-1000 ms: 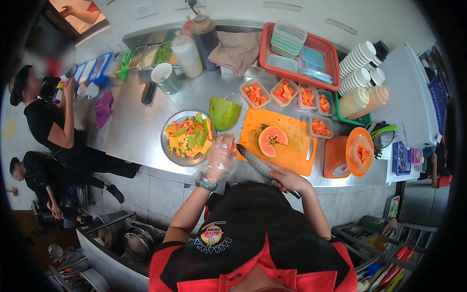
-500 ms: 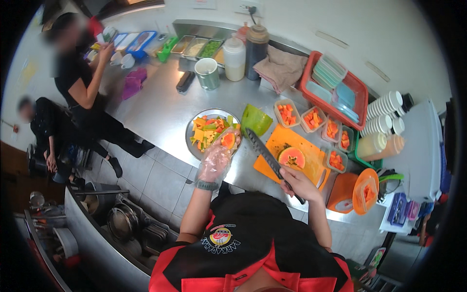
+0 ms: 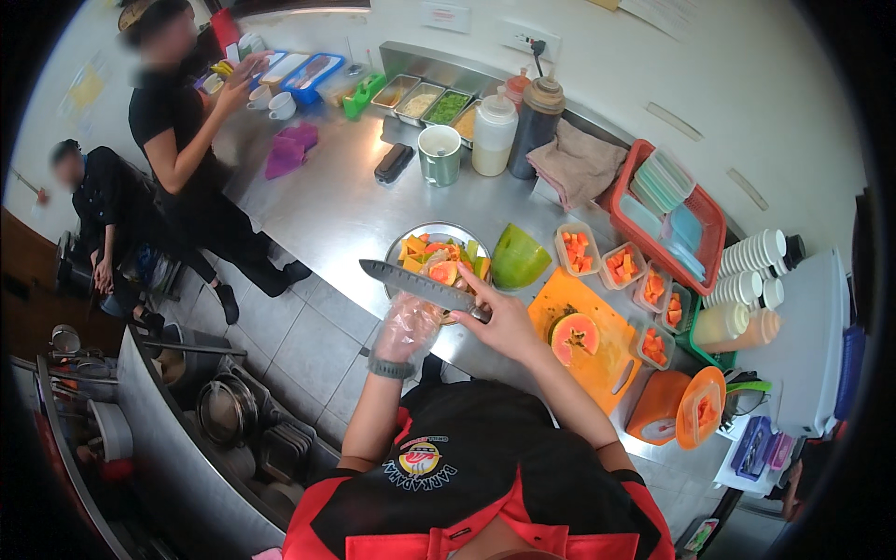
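Note:
My left hand (image 3: 407,329), in a clear plastic glove, holds a small orange papaya piece (image 3: 443,272) over a round metal plate (image 3: 420,227). Yellow, orange and green fruit scraps lie on that plate. In my bare right hand (image 3: 507,326) is a dark-bladed knife (image 3: 406,281), its tip pointing left. The blade crosses just above the gloved fingers and partly hides them; whether it touches the papaya piece I cannot tell. A cut papaya (image 3: 573,338) with seeds rests on the orange cutting board (image 3: 612,342). Between plate and board sits a large green-skinned piece (image 3: 519,257).
Several tubs of diced papaya (image 3: 620,267) line the board's far and right sides. Beyond are a red basket (image 3: 715,233), a towel (image 3: 579,163), sauce bottles (image 3: 493,137) and a green-white mug (image 3: 440,157). An orange container (image 3: 657,415) stands near right. Another person (image 3: 177,121) stands at far left.
My right hand has carried the knife left from above the board to over the plate, turning the blade sideways. My left hand still holds the papaya piece. The view has shifted slightly.

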Action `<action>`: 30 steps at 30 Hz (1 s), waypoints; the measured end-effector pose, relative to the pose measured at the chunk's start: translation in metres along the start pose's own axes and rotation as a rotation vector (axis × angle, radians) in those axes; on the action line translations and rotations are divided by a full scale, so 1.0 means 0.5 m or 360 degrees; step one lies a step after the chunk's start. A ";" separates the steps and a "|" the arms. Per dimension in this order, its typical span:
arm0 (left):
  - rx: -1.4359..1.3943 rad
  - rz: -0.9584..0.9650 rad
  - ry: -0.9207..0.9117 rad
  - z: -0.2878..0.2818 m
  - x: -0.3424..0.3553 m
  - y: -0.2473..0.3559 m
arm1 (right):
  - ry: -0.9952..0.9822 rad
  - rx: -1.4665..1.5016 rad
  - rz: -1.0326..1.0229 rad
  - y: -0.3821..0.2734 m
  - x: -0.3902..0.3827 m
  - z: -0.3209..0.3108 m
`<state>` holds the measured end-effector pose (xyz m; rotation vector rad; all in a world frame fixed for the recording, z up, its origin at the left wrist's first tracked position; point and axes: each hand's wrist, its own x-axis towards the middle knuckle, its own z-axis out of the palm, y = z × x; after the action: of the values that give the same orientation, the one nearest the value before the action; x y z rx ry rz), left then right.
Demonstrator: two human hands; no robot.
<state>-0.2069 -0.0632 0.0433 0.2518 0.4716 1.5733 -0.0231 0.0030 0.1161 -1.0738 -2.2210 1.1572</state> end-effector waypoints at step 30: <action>0.0357 -0.0022 0.0031 0.028 0.010 0.044 | -0.0064 -0.0165 0.0172 -0.003 0.056 0.041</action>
<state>-0.2210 -0.0565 0.0648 0.4037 0.6651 1.5105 -0.0543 0.0143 0.1060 -1.2361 -2.3008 1.1270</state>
